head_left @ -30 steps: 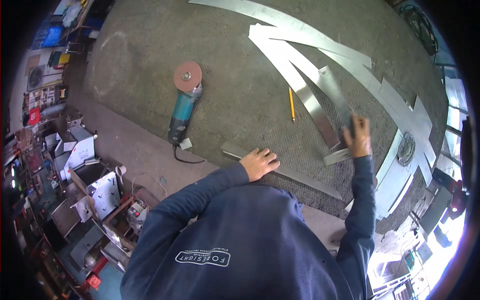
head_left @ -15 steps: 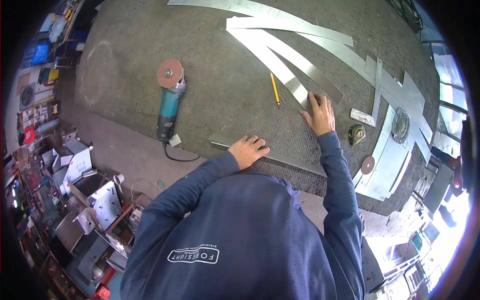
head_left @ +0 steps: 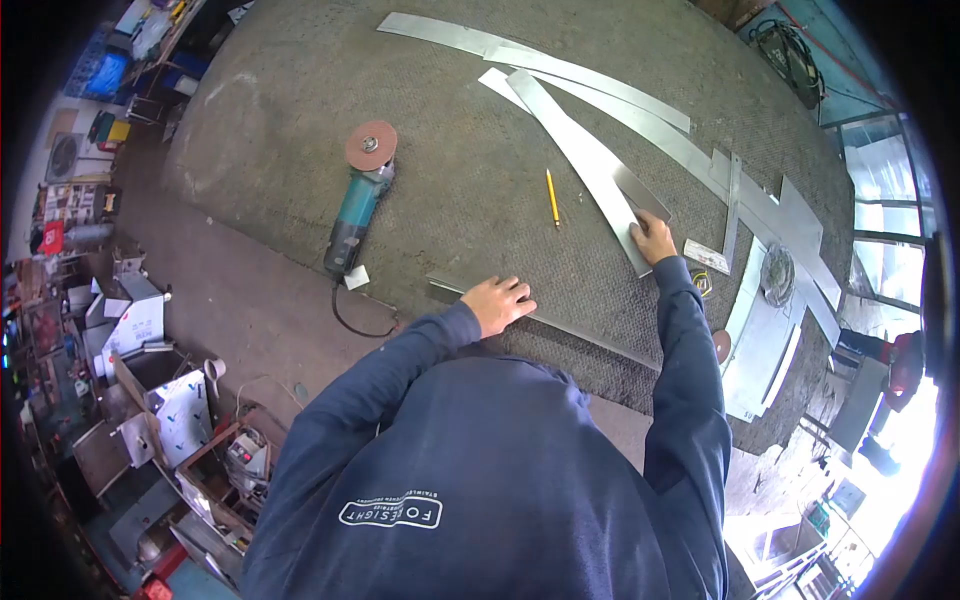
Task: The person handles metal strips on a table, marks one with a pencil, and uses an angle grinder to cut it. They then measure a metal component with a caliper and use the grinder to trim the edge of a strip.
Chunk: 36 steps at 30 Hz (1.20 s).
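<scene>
Though apart, hands (head_left: pixel 505 303) (head_left: pixel 655 238) on metal strips (head_left: pixel 590 160)

This is looking like a metalworking shop. Long metal strips (head_left: pixel 590 160) are lying across a carpet-covered workbench (head_left: pixel 450 130), and an angle grinder (head_left: pixel 358 205) is resting near them with a pencil (head_left: pixel 552 197) lying between. Boxes and machine parts (head_left: pixel 150 380) are crowding the floor alongside.

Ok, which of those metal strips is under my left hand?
The narrow strip along the table's near edge, lying alone under the left hand; the other strips overlap farther away, past the pencil.
</scene>
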### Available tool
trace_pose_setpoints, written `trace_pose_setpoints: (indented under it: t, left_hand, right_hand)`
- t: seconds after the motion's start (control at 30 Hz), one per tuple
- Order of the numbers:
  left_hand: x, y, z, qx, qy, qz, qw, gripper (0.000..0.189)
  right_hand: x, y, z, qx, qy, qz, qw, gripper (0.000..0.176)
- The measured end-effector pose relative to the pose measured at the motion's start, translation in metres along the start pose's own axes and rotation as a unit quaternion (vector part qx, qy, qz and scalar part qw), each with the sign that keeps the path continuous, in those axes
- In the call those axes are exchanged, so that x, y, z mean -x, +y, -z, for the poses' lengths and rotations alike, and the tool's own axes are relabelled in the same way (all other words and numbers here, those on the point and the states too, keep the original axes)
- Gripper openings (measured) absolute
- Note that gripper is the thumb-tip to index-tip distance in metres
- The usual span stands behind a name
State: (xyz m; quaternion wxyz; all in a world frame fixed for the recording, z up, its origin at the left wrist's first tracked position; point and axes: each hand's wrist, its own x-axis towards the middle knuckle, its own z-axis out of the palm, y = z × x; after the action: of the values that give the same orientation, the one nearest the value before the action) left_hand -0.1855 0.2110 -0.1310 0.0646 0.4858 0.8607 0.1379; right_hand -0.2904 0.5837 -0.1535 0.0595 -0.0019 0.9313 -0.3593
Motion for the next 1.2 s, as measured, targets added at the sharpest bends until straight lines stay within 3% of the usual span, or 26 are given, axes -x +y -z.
trace_pose_setpoints:
  t: [0.1,0.17,0.3,0.37,0.43,0.53,0.7,0.77,0.83,0.9,0.93,1.1,1.2]
  left_hand:
    - [-0.001,-0.001,0.000,0.010,-0.010,0.002,1.000,0.031]
    - [0.000,0.000,-0.004,0.006,-0.001,0.003,1.000,0.030]
    - [-0.001,-0.001,-0.003,-0.002,0.007,-0.008,1.000,0.028]
    - [-0.001,0.000,0.000,0.002,0.011,-0.003,1.000,0.026]
    - [-0.001,-0.001,-0.003,-0.001,0.018,-0.009,1.000,0.025]
    - [-0.001,-0.001,-0.004,-0.006,0.025,-0.017,1.000,0.026]
    - [-0.003,-0.002,0.000,-0.008,0.018,-0.024,1.000,0.027]
    - [-0.004,-0.002,0.000,-0.010,0.016,-0.021,1.000,0.028]
    - [-0.005,-0.003,-0.001,-0.006,0.015,-0.025,1.000,0.027]
    - [-0.005,-0.004,-0.001,-0.001,0.012,-0.027,1.000,0.026]
    - [-0.005,-0.004,-0.001,0.005,0.011,-0.025,1.000,0.025]
    - [-0.005,-0.001,0.004,0.016,0.018,-0.013,1.000,0.021]
    - [-0.006,-0.003,0.001,0.068,0.045,-0.002,0.997,0.017]
  right_hand:
    - [0.012,0.006,-0.010,-0.080,-0.062,-0.019,0.995,0.051]
    - [0.030,-0.004,-0.010,-0.198,-0.128,-0.122,0.964,0.051]
    - [0.053,-0.007,-0.009,-0.208,-0.183,-0.148,0.949,0.047]
    - [0.062,-0.002,-0.009,-0.165,-0.168,-0.134,0.963,0.046]
    - [0.072,-0.002,-0.008,-0.096,-0.065,-0.089,0.989,0.045]
    - [0.083,0.006,-0.005,-0.069,-0.039,-0.134,0.988,0.044]
    - [0.099,0.018,0.008,-0.160,-0.098,-0.160,0.969,0.035]
    - [0.105,0.011,0.014,-0.171,-0.134,-0.192,0.957,0.037]
    - [0.111,0.016,0.007,-0.209,-0.117,-0.163,0.957,0.046]
    - [0.113,0.016,-0.004,-0.179,-0.056,-0.090,0.978,0.062]
    - [0.112,0.014,-0.007,-0.047,-0.021,-0.065,0.997,0.073]
    - [0.116,-0.012,-0.006,0.040,0.051,-0.102,0.993,0.067]
    - [0.122,0.000,0.001,0.020,0.102,-0.049,0.993,0.061]
